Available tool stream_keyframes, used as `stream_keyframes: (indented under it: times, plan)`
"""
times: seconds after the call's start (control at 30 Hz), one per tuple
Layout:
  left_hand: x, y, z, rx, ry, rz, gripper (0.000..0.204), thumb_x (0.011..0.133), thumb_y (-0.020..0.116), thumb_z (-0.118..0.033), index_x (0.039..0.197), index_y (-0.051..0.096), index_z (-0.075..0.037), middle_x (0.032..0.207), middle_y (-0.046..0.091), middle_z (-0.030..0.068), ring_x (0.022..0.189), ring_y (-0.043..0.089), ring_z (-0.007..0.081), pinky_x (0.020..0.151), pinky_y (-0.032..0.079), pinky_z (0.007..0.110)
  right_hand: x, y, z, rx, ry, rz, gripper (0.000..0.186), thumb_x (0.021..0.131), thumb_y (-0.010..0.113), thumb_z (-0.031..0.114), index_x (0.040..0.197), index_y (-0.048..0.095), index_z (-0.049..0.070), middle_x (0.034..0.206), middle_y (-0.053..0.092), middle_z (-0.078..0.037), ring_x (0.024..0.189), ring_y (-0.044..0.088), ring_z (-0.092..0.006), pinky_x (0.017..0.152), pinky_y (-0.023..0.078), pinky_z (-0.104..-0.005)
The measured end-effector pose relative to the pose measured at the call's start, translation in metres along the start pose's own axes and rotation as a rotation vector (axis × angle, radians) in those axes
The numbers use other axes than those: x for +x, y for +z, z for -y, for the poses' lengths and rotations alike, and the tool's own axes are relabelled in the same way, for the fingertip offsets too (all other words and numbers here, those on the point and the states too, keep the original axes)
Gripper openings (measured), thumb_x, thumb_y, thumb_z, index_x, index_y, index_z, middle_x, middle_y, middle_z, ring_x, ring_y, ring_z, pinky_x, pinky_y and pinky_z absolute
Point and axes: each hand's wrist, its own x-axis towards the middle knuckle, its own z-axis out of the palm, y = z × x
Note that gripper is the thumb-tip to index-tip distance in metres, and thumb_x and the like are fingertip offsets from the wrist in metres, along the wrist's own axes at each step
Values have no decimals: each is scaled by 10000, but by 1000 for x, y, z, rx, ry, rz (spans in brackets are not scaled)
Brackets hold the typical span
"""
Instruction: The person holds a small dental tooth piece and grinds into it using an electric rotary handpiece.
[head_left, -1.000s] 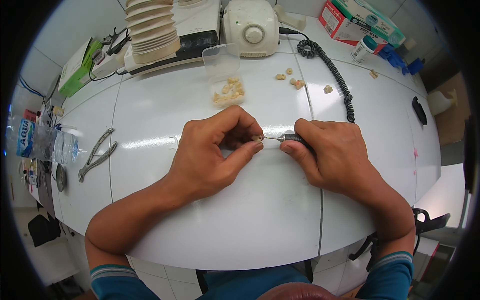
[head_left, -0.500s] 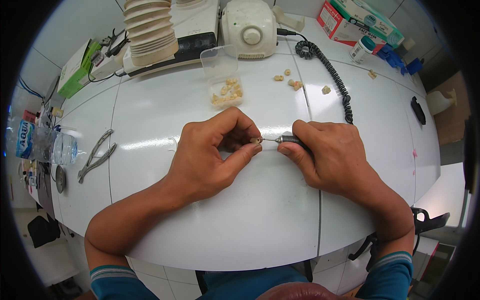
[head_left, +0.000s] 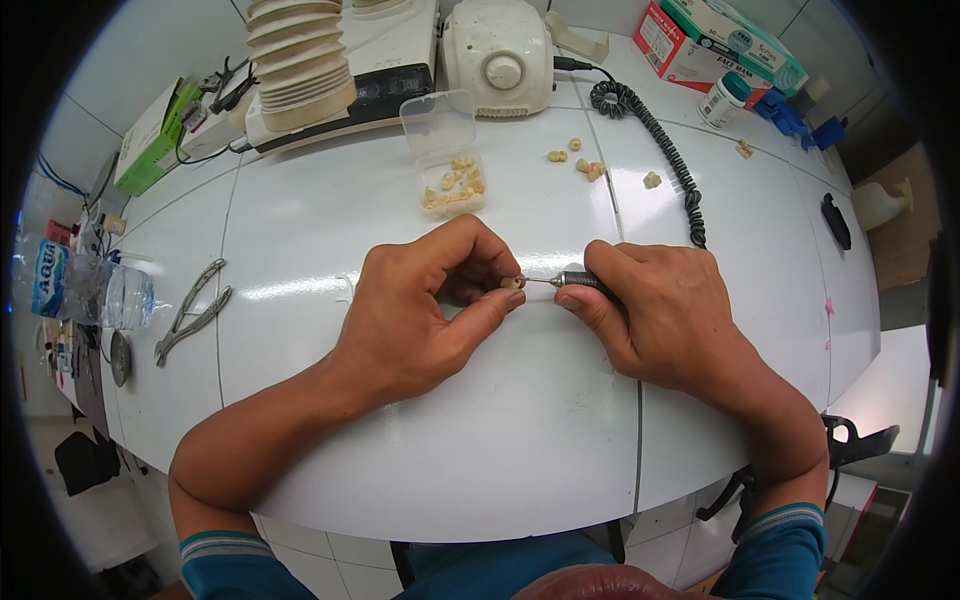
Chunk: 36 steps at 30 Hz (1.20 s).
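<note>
My left hand (head_left: 420, 310) pinches a small cream tooth-shaped piece (head_left: 511, 283) between thumb and fingertips, above the white table (head_left: 520, 430). From the right, a thin metal bur (head_left: 540, 280) reaches to that piece; it is fitted in a dark rotary handpiece (head_left: 585, 283). My right hand (head_left: 650, 310) has its fingers wrapped round the handpiece, thumb along the near side. Beyond my hands stands an open clear plastic box (head_left: 432, 170) holding several cream pieces, and several loose pieces (head_left: 590, 170) lie to its right. The handpiece's coiled black cord (head_left: 670, 150) runs back from behind my right hand.
A white control unit (head_left: 500, 40) and a machine with a ribbed hose (head_left: 300, 70) stand at the back. Metal pliers (head_left: 195, 315) and water bottles (head_left: 130, 295) lie left. Boxes (head_left: 670, 45), a white bottle (head_left: 720, 105) and a small black object (head_left: 837, 222) are at right.
</note>
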Motion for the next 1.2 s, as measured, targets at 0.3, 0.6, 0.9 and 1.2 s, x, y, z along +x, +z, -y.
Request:
stream_keyframes:
  times: [0.3,0.6,0.9,1.2]
  plan:
    - [1,0,-3,5,-17,-5,140,1004,808,16,1102,708,20,1018,804,89,942,783,130,854,641,283,-1,5,-2,-22,-37,-73,468,1102,699,462,878,650,54,702,698,-116,615,705,-356,573,521,-470]
    - [0,-2,-2,-6,9,9,156,992,816,17,1108,712,18,1021,810,95,937,791,138,853,644,287,0,2,-2,18,-39,-50,460,1099,705,442,868,644,50,703,695,-125,625,707,-364,572,513,-477]
    - [0,-1,-1,-16,11,8,159,988,809,20,1112,710,26,1021,815,101,926,796,144,842,647,291,0,0,-3,20,-31,-13,466,1087,710,447,850,641,52,699,688,-125,620,698,-375,568,505,-485]
    - [1,-2,-1,-8,24,21,158,977,806,22,1111,722,27,1015,813,100,918,791,136,833,640,281,0,-1,-3,25,-35,-8,475,1089,711,461,855,645,53,701,686,-115,610,694,-360,557,496,-480]
